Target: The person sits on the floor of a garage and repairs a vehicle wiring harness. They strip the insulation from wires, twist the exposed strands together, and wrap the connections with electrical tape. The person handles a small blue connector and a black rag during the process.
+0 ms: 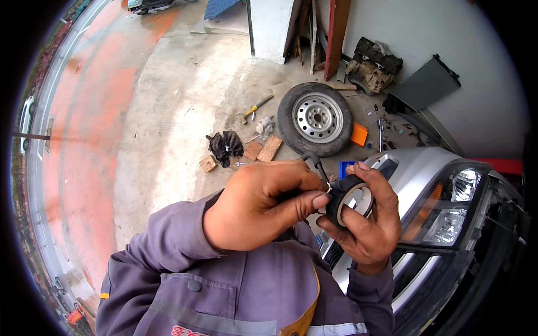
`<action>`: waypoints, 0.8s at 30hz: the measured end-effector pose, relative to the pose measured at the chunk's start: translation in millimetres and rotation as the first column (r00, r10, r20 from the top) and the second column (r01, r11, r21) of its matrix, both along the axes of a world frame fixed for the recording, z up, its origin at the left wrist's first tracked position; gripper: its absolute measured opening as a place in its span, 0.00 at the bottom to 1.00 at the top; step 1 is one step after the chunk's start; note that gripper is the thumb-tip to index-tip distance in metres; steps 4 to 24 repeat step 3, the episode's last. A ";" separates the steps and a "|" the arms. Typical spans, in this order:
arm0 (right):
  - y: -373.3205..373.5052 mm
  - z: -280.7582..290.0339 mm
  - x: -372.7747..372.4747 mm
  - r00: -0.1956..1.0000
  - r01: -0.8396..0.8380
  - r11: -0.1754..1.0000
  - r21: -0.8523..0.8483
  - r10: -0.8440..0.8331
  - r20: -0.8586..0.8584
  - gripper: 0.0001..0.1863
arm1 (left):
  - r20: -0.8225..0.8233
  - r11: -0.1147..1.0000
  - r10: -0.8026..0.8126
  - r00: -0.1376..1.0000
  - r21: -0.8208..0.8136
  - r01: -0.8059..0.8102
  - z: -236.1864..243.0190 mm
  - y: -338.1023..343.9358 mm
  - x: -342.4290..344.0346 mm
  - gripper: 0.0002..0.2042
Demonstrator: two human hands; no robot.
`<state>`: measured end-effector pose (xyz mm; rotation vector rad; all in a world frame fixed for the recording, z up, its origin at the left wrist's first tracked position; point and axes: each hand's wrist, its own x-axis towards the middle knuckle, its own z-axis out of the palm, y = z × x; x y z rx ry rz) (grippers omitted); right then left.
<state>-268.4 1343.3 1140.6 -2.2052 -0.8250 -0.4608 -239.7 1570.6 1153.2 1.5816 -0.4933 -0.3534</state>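
My right hand (376, 221) holds a roll of black tape (335, 206), with its fingers curled round the rim and through the ring. Just left of the roll, my left hand (260, 204) is closed in a pinch, thumb against the bent forefinger. A thin black cable (320, 167) runs down to the pinched fingertips, and a small pale bit shows there beside the tape. My left fingers partly hide where cable and tape meet. Both hands are close together in front of my chest.
At right is a silver car front with a headlight (448, 215). Beyond my hands lie a wheel (316, 119), a yellow-handled hammer (256, 108), wood blocks (269, 149), a black bag (226, 148) and an orange piece (359, 134). An engine part (372, 64) sits by the wall.
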 end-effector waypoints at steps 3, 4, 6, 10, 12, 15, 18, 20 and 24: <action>21.1 9.8 4.9 1.000 0.019 0.997 -0.072 -0.020 -0.018 0.21 | 0.086 0.999 0.016 0.996 0.027 -0.019 -1.4 19.8 7.7 0.07; 21.1 9.8 4.9 1.000 0.019 0.997 -0.072 -0.020 -0.018 0.21 | 0.086 0.999 0.016 0.996 0.027 -0.019 -1.4 19.8 7.7 0.07; 21.1 9.8 4.9 1.000 0.019 0.997 -0.072 -0.020 -0.018 0.21 | 0.086 0.999 0.016 0.996 0.027 -0.019 -1.4 19.8 7.7 0.07; 21.1 9.8 4.9 1.000 0.019 0.997 -0.072 -0.020 -0.018 0.21 | 0.086 0.999 0.016 0.996 0.027 -0.019 -1.4 19.8 7.7 0.07; 21.1 9.8 4.9 1.000 0.019 0.997 -0.072 -0.020 -0.018 0.21 | 0.086 0.999 0.016 0.996 0.027 -0.019 -1.4 19.8 7.7 0.07; 21.1 9.8 4.9 1.000 0.019 0.997 -0.072 -0.020 -0.018 0.21 | 0.086 0.999 0.016 0.996 0.027 -0.019 -1.4 19.8 7.7 0.07; 21.1 9.8 4.9 1.000 0.019 0.997 -0.072 -0.020 -0.018 0.21 | 0.086 0.999 0.016 0.996 0.027 -0.019 -1.4 19.8 7.7 0.07; 21.1 9.8 4.9 1.000 0.019 0.997 -0.072 -0.020 -0.018 0.21 | 0.086 0.999 0.016 0.996 0.027 -0.019 -1.4 19.8 7.7 0.07; 21.1 9.8 4.9 1.000 0.019 0.997 -0.072 -0.020 -0.018 0.21 | 0.086 0.999 0.016 0.996 0.027 -0.019 -1.4 19.8 7.7 0.07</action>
